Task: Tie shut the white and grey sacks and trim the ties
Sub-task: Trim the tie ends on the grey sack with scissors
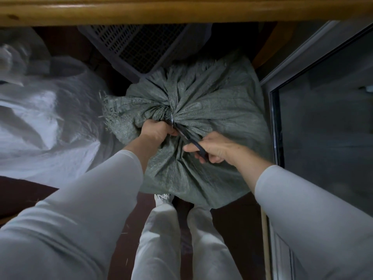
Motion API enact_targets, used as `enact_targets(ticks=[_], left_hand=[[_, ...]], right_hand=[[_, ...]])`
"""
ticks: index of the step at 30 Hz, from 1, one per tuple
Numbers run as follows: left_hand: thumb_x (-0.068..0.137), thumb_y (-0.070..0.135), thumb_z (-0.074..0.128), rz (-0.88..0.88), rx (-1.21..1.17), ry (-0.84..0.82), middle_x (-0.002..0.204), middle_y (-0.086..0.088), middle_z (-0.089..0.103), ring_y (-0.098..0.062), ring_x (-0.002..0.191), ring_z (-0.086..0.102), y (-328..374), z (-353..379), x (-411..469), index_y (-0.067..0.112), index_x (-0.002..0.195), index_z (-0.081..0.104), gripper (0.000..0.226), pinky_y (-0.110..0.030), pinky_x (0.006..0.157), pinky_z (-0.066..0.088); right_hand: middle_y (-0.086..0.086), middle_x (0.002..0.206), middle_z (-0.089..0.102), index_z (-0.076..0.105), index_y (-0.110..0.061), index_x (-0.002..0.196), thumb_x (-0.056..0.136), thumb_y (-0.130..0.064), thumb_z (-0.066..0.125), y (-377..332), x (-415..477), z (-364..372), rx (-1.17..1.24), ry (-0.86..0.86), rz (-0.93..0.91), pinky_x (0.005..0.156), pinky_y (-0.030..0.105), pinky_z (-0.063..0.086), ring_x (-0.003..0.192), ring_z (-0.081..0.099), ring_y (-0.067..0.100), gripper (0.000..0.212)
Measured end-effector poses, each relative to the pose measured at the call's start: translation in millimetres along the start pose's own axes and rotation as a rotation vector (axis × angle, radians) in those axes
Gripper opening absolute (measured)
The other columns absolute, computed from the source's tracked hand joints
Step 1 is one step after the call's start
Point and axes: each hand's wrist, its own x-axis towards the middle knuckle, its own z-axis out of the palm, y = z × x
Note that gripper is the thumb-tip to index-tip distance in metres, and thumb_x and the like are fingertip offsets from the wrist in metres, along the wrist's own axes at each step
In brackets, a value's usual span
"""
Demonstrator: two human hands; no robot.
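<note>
Grey sack (212,110), right hand (217,148) holding scissors (194,142)

The grey woven-plastic sack (212,106) under the left fingers (171,131) looked matt and coarse to me, its cut edge frayed into loose strands. The dark scissors (198,147) in the right fingers (190,148) looked smooth, with a dull sheen. Left of the fingers, the white woven sack (50,122) had a faint gloss. Beyond the fingertips I saw a grey perforated plastic crate (141,45) and a glossy varnished wooden beam (181,11). To their right was a glossy dark glass pane (323,118).
</note>
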Motion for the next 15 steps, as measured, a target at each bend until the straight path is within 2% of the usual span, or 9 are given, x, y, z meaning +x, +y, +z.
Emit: enact_targets(ticks=[3,6,8,10,12,15], left_hand=[[0.061,-0.014,0.071,0.008,0.009,-0.012,0.101,-0.017,0.068,-0.029,0.094,0.065,1,1,3,0.001,0.084,0.063,0.029,-0.034,0.085,0.052],[0.059,-0.013,0.074,0.006,0.015,-0.014,0.103,-0.016,0.067,-0.029,0.101,0.063,0,0,11,0.000,0.088,0.063,0.034,-0.037,0.093,0.051],[0.055,-0.010,0.078,0.001,0.014,-0.010,0.108,-0.016,0.067,-0.030,0.105,0.062,-2,-3,17,-0.004,0.099,0.064,0.046,-0.041,0.097,0.049],[0.053,-0.006,0.080,0.002,0.033,-0.006,0.108,-0.015,0.067,-0.030,0.104,0.062,-3,-5,18,-0.005,0.107,0.062,0.057,-0.041,0.097,0.049],[0.054,-0.005,0.079,0.003,0.040,0.014,0.105,-0.015,0.068,-0.030,0.100,0.063,-2,-5,16,-0.005,0.106,0.063,0.054,-0.039,0.093,0.051],[0.055,-0.005,0.078,0.014,0.036,0.006,0.104,-0.015,0.068,-0.031,0.099,0.064,2,-5,15,-0.006,0.104,0.064,0.051,-0.039,0.092,0.051]], right_hand=[[0.002,0.046,0.054,0.055,-0.013,0.058,0.066,-0.056,0.075,-6,1,-2,-0.047,-0.007,0.017,0.035,0.015,0.015,0.029,0.026,0.010,0.048],[-0.001,0.037,0.050,0.053,-0.012,0.054,0.071,-0.041,0.075,-8,4,-1,-0.127,0.069,-0.021,0.034,0.012,0.020,0.027,0.034,0.009,0.040],[-0.001,0.034,0.050,0.056,-0.012,0.051,0.070,-0.032,0.069,-7,6,2,-0.196,0.161,-0.047,0.040,0.015,0.028,0.037,0.043,0.013,0.031],[-0.002,0.036,0.054,0.059,-0.013,0.051,0.064,-0.035,0.066,-5,5,5,-0.258,0.233,-0.065,0.050,0.021,0.036,0.045,0.049,0.016,0.026],[-0.004,0.035,0.053,0.058,-0.014,0.047,0.062,-0.038,0.066,-3,4,5,-0.311,0.284,-0.084,0.054,0.022,0.040,0.045,0.051,0.015,0.029],[-0.006,0.028,0.047,0.055,-0.014,0.045,0.066,-0.037,0.067,-1,2,4,-0.345,0.312,-0.099,0.050,0.020,0.036,0.041,0.048,0.013,0.033]])
